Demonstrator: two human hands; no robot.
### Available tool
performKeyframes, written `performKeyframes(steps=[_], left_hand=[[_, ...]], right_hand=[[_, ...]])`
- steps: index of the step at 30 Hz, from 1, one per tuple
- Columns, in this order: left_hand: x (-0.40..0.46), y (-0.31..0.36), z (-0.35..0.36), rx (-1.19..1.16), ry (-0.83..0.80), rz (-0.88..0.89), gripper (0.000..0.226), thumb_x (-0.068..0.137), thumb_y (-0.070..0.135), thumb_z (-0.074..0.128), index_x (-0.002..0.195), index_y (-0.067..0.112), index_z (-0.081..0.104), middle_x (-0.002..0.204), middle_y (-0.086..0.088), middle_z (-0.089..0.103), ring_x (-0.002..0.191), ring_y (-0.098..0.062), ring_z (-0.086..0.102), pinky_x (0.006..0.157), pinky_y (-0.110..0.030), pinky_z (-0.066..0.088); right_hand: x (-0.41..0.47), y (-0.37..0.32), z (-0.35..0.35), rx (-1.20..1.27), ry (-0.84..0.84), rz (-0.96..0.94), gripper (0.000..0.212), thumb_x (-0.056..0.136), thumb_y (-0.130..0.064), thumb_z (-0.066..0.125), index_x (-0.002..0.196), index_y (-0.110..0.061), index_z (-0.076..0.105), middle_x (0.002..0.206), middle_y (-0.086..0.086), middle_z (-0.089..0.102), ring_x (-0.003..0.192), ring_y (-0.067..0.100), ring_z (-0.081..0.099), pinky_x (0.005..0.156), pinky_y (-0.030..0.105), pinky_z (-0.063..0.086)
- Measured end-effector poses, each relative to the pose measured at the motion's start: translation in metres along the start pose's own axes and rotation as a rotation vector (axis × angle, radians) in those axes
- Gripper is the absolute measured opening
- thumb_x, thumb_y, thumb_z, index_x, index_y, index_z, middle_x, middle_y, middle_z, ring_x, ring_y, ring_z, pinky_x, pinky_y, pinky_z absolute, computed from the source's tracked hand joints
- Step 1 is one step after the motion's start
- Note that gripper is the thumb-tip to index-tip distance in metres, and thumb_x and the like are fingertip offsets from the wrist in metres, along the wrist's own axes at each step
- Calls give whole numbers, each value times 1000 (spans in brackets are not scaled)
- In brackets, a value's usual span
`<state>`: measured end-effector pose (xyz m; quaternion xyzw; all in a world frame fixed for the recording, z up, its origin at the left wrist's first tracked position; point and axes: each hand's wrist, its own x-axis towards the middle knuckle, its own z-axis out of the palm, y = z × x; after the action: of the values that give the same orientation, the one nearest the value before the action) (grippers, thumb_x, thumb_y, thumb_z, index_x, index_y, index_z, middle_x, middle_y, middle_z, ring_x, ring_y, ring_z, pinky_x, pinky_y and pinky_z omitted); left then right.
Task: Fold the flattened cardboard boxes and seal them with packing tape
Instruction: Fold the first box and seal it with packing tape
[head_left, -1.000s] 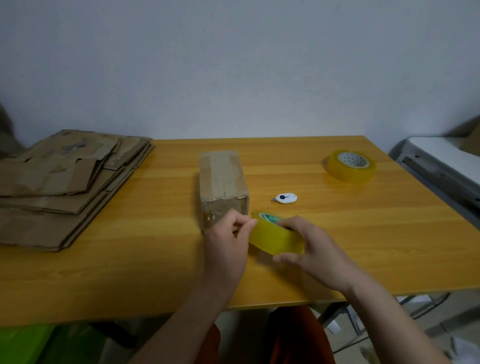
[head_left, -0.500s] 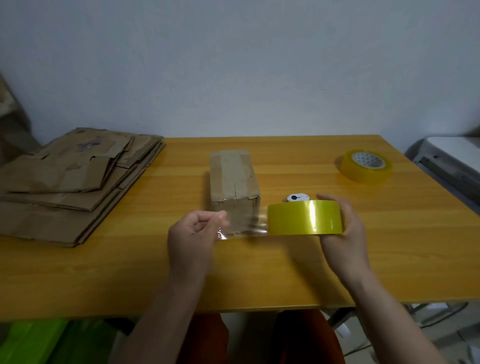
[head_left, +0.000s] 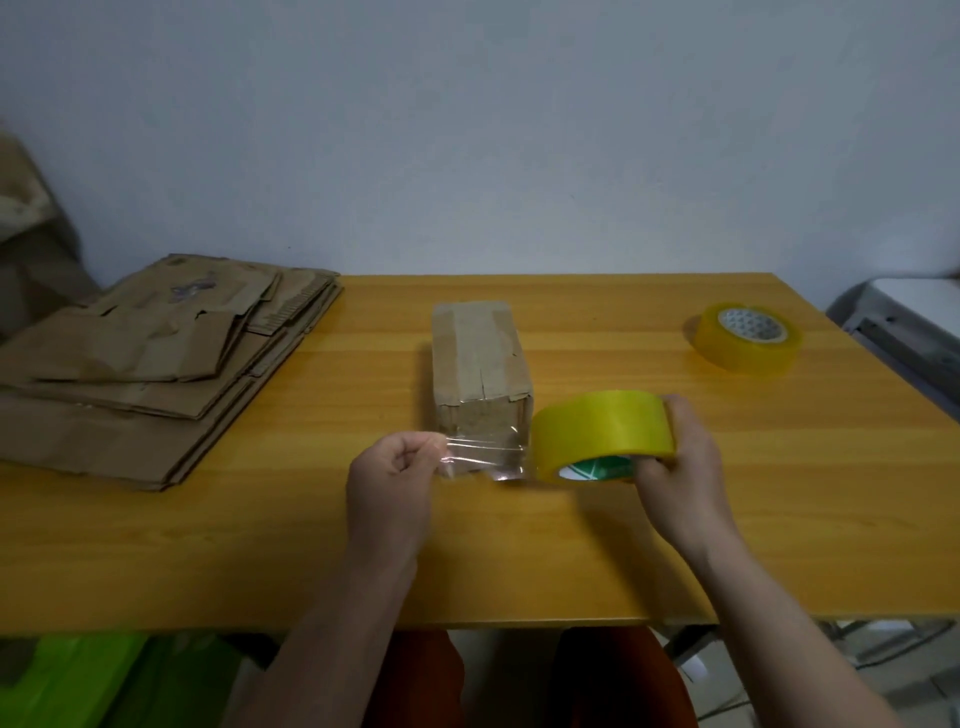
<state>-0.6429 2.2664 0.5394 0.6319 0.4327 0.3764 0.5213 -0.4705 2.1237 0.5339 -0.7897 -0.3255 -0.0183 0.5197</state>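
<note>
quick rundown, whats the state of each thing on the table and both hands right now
folded box: assembled, lying on the table, top taped
held tape roll: gripped, a clear strip pulled out
tape strip: stretched between the hands, in front of the box
left hand: pinches the strip's end
right hand: grips the roll
spare tape roll: lying flat, untouched
flattened boxes: stacked, unfolded

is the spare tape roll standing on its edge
No, the spare tape roll lies flat on the table, its core hole facing up.

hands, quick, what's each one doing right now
Left hand: pinching the pulled-out tape end.
Right hand: gripping the tape roll.
</note>
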Motion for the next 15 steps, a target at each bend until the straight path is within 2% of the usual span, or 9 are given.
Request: performKeyframes(steps=[3, 6, 8, 11, 14, 15], left_hand=[[11, 2, -9, -38, 117, -22, 11, 90, 12, 62, 85, 18, 70, 86, 6, 68, 81, -4, 62, 62, -20, 44], [21, 8, -17, 42, 18, 50, 11, 90, 15, 64, 82, 19, 72, 79, 9, 69, 72, 5, 61, 61, -20, 43], [22, 11, -15, 37, -4, 53, 14, 90, 17, 64, 79, 21, 71, 78, 10, 69, 72, 4, 62, 64, -22, 45], [27, 12, -9, 12, 79, 64, 19, 92, 16, 62, 75, 21, 67, 82, 5, 69, 75, -4, 62, 62, -22, 46], [35, 16, -4, 71, 149, 108, 21, 93, 17, 60, 73, 21, 65, 73, 8, 65, 56, 5, 54, 48, -13, 42], [39, 18, -3, 86, 157, 107, 20, 93, 17, 59, 73, 20, 65, 71, 9, 63, 56, 9, 53, 46, -12, 40]], right_hand=[[8, 5, -9, -175, -1, -29, 40, 70, 13, 55, 95, -16, 47, 79, 0, 52, 70, 22, 46, 56, 33, 30], [19, 8, -23, -226, -10, 6, 38, 70, 13, 56, 96, -14, 47, 81, 8, 53, 76, 31, 50, 59, 35, 30], [24, 5, -24, -250, -13, 27, 38, 71, 11, 56, 96, -16, 46, 82, 9, 53, 77, 32, 50, 59, 36, 31], [29, -1, -20, -306, -14, 8, 38, 71, 8, 57, 99, -16, 46, 84, 7, 53, 79, 31, 50, 59, 37, 34], [37, -7, -18, -327, 12, 3, 37, 73, 6, 57, 101, -16, 46, 83, 6, 52, 77, 31, 48, 58, 38, 34], [40, -9, -17, -336, 21, -1, 36, 74, 5, 57, 99, -17, 45, 82, 6, 52, 75, 30, 47, 56, 37, 32]])
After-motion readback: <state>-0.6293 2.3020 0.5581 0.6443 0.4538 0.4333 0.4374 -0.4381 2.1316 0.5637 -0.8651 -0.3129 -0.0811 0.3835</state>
